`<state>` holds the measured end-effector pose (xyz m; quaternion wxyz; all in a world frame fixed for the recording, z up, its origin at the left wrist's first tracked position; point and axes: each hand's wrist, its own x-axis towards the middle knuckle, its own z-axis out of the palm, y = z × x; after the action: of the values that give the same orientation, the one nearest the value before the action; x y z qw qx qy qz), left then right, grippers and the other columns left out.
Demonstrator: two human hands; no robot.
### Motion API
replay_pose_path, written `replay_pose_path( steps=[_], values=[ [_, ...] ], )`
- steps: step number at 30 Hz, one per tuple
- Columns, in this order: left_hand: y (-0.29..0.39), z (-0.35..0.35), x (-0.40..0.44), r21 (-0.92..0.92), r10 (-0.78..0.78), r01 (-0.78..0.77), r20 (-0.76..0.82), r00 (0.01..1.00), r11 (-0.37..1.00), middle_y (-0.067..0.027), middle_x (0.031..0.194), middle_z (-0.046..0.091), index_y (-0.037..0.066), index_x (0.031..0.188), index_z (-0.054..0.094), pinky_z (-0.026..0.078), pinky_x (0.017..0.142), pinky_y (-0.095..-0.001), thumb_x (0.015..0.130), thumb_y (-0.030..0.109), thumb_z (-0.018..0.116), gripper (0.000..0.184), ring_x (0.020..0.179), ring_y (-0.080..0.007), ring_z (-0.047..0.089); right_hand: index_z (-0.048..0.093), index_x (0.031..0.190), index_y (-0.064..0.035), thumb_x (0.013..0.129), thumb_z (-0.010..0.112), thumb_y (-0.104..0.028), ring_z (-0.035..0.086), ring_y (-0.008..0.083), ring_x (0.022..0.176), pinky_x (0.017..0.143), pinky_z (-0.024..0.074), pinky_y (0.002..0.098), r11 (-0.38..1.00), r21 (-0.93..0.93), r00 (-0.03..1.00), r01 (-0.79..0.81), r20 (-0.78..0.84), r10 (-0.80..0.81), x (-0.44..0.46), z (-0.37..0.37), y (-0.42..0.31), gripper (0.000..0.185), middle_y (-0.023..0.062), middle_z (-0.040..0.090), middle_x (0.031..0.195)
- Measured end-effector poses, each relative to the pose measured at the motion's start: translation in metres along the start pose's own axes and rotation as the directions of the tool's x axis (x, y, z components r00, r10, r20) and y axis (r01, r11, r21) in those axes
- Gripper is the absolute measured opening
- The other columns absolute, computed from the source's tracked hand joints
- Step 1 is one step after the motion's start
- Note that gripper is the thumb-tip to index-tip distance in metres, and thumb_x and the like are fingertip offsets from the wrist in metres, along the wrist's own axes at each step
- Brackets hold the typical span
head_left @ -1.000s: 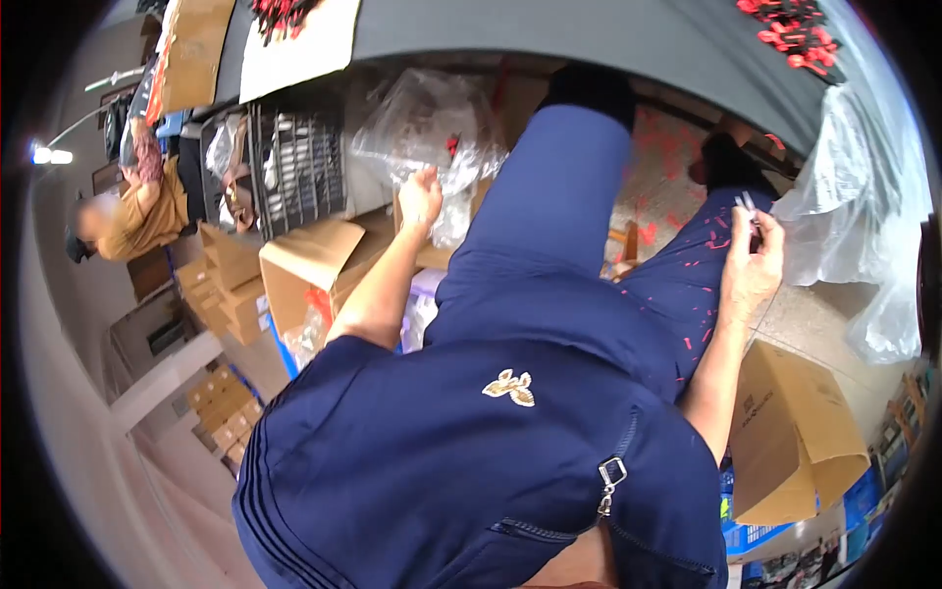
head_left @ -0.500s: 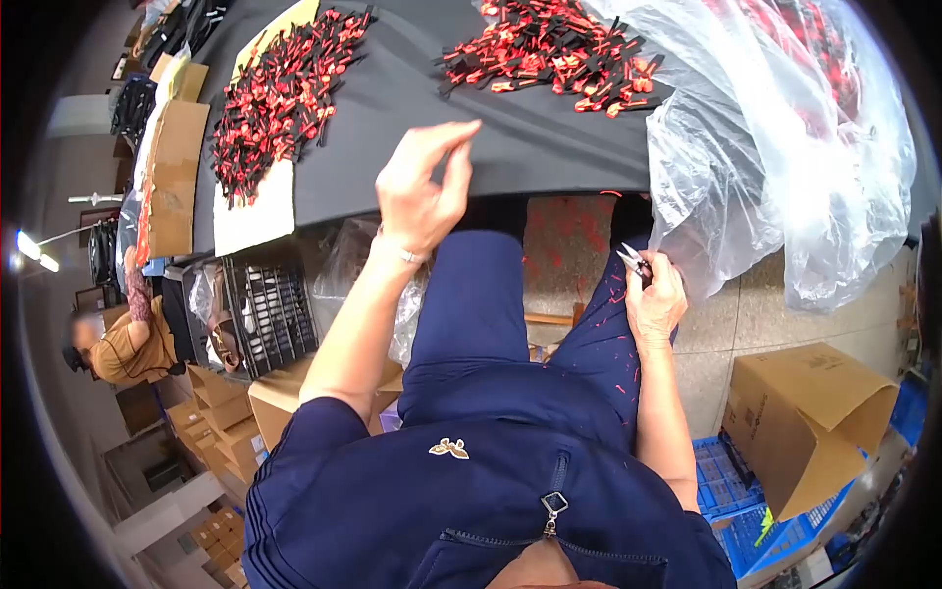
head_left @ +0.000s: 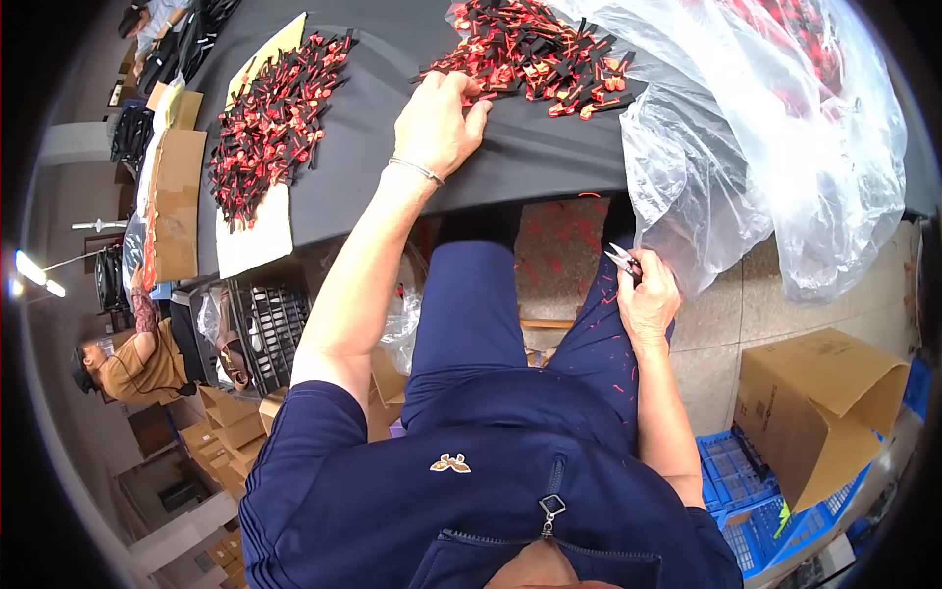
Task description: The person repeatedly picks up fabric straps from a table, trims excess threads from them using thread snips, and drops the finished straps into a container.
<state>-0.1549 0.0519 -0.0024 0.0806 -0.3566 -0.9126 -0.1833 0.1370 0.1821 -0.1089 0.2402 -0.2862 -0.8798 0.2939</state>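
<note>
A co-worker (head_left: 147, 368) in a tan top appears at 9 o'clock, cartons (head_left: 234, 432) at 8; a cardboard box (head_left: 800, 412) meets blue crates (head_left: 728, 478) at 4 o'clock.

Heaped parts (head_left: 275, 128) and cardboard boxes (head_left: 797, 398) suggest a workshop.

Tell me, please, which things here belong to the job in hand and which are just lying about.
Probably the job's:
scissors in the right hand;
black-and-red pile at the left hand;
similar pile further left;
clear plastic bag with red showing through.

Probably just lying about:
cardboard box at right;
blue crate near it;
black crate at left.
</note>
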Motion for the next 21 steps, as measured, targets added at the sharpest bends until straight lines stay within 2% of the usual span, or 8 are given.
replay_pose_path(
  steps=[4,7,10,13,16,19,21],
  values=[
    [-0.006,-0.004,-0.006,-0.036,0.056,-0.055,0.016,0.998,0.998,-0.0095,0.088,0.060,0.008,0.094,0.064,0.051,0.072,-0.0352,0.083,0.016,0.070,0.015,0.079,-0.0259,0.062,0.060,0.091,-0.0084,0.078,0.070,-0.008,0.061,0.0276,0.074,0.067,0.0469,0.0393,1.000,-0.020,1.000,0.009,0.001,-0.009,-0.001,0.001,0.001,0.017,0.0073,0.061,0.077],
    [-0.013,0.000,-0.008,-0.045,0.213,-0.216,-0.068,0.975,0.975,-0.0103,0.088,0.059,0.007,0.093,0.063,0.051,0.071,-0.0353,0.084,0.013,0.068,0.012,0.077,-0.0283,0.061,0.060,0.091,-0.0082,0.078,0.070,-0.008,0.061,0.0275,0.075,0.067,0.0472,0.0395,0.999,-0.032,1.000,-0.003,0.017,0.004,-0.002,0.001,0.002,0.017,0.0073,0.061,0.078],
    [-0.014,-0.003,-0.011,-0.029,0.251,-0.252,-0.049,0.967,0.967,-0.0108,0.089,0.059,0.007,0.093,0.061,0.051,0.072,-0.0359,0.084,0.011,0.067,0.012,0.077,-0.0299,0.061,0.060,0.091,-0.0084,0.078,0.070,-0.008,0.061,0.0274,0.076,0.068,0.0475,0.0396,1.000,-0.029,1.000,0.001,0.016,-0.001,-0.002,0.001,0.001,0.017,0.0072,0.061,0.078],
    [-0.017,-0.008,-0.010,-0.062,0.193,-0.190,0.043,0.980,0.980,-0.0102,0.086,0.060,0.006,0.094,0.060,0.051,0.073,-0.0362,0.084,0.009,0.066,0.012,0.079,-0.0297,0.062,0.063,0.089,-0.0091,0.078,0.069,-0.007,0.063,0.0277,0.073,0.066,0.0493,0.0389,0.999,-0.033,1.000,-0.004,-0.014,0.004,-0.001,-0.001,-0.001,0.012,0.0090,0.063,0.075],
    [-0.018,-0.009,-0.015,-0.057,0.242,-0.240,0.030,0.970,0.969,-0.0101,0.084,0.061,0.005,0.098,0.060,0.051,0.071,-0.0345,0.084,0.007,0.067,0.016,0.076,-0.0271,0.063,0.060,0.092,-0.0082,0.077,0.071,-0.007,0.062,0.0278,0.076,0.069,0.0481,0.0396,0.999,-0.027,1.000,-0.017,0.000,0.017,-0.005,0.000,0.003,0.018,0.0074,0.063,0.079],
    [-0.019,-0.003,-0.020,-0.225,0.198,-0.204,-0.048,0.979,0.953,-0.0099,0.085,0.063,0.005,0.100,0.064,0.052,0.067,-0.0315,0.083,0.006,0.069,0.017,0.072,-0.0228,0.064,0.060,0.092,-0.0078,0.077,0.070,-0.006,0.062,0.0281,0.076,0.069,0.0483,0.0397,0.999,-0.027,1.000,-0.026,0.004,0.026,-0.006,-0.001,0.003,0.018,0.0076,0.063,0.080],
    [-0.020,-0.002,-0.021,-0.200,0.224,-0.238,-0.091,0.970,0.950,-0.0094,0.085,0.064,0.005,0.098,0.066,0.052,0.066,-0.0295,0.083,0.006,0.070,0.016,0.070,-0.0201,0.064,0.060,0.091,-0.0077,0.077,0.070,-0.006,0.062,0.0282,0.076,0.068,0.0483,0.0396,1.000,-0.016,1.000,-0.021,-0.001,0.021,-0.006,-0.002,0.003,0.018,0.0077,0.063,0.079]
  ],
)
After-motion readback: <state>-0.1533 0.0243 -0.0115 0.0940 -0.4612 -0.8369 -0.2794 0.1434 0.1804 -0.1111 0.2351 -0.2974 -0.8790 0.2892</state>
